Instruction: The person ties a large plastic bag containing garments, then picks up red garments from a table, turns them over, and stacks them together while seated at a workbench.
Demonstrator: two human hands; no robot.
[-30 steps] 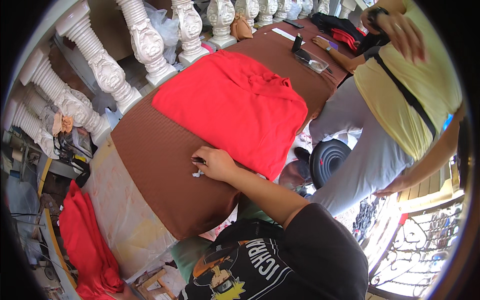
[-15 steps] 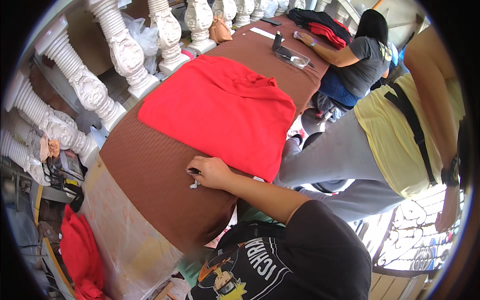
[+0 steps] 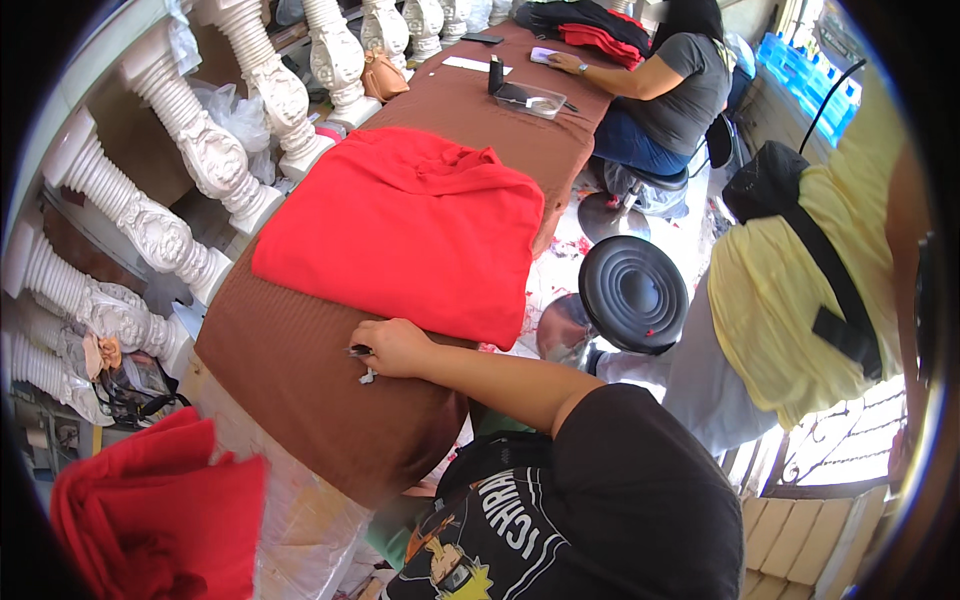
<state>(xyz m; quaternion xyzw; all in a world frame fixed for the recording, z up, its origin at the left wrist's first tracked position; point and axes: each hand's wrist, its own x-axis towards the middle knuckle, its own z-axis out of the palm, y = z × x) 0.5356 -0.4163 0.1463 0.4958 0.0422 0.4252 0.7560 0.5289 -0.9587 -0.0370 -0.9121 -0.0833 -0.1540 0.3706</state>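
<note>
My right hand rests on the brown cloth-covered table, fingers closed around a small dark and silver tool, possibly thread snips. It lies right at the near edge of a folded red garment spread on the table. My right forearm reaches in from the lower right, out of a black sleeve. My left hand is not in view.
White carved balusters line the table's left side. A heap of red cloth lies at lower left. A black round stool stands right of the table. A person in yellow stands close by; another in grey sits at the far end.
My right hand has stayed at the red garment's near edge with the tool. The person in yellow has shifted right, and the seated person at the far end has come into view.
</note>
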